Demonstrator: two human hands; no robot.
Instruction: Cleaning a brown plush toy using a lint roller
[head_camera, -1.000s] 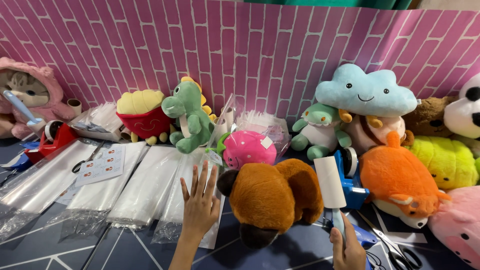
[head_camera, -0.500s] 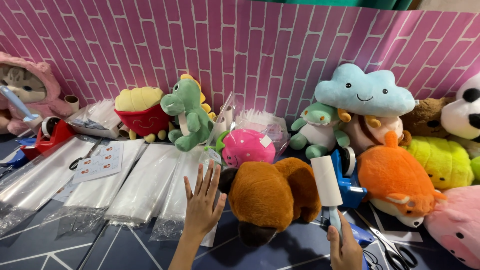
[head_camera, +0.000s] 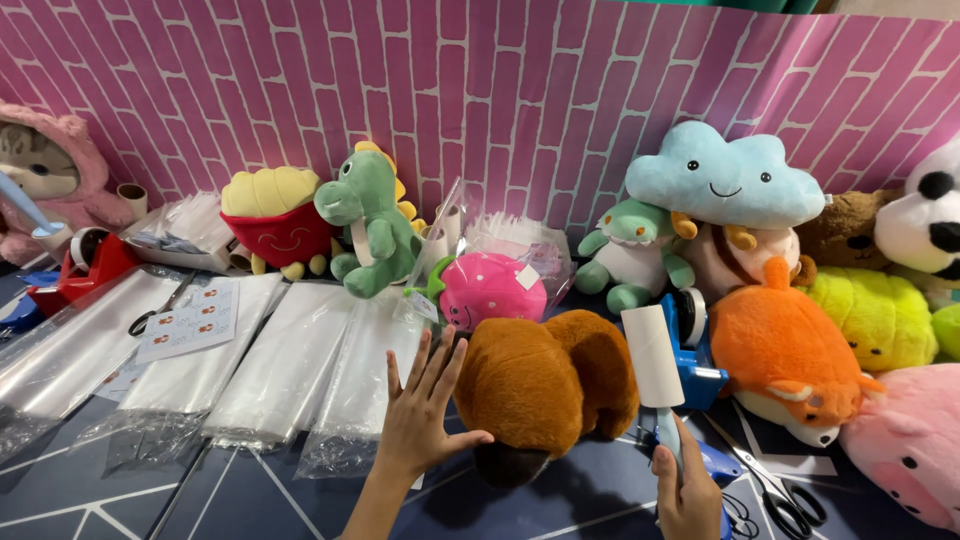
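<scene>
Brown plush toy (head_camera: 545, 385) lies at lower centre on the counter (head_camera: 250, 500), one of roughly a dozen plush toys. Left of it, four stacks of clear bags (head_camera: 270, 365). The left hand (head_camera: 420, 420), fingers spread, rests flat beside the toy, unmoved; the right hand (head_camera: 688, 490) grips one lint roller (head_camera: 655, 365), now slightly lower.

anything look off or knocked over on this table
The brown plush lies tipped face-down by the left hand, unlike the upright toys behind. The right hand holds a lint roller. Nothing looks spilled or damaged.
</scene>
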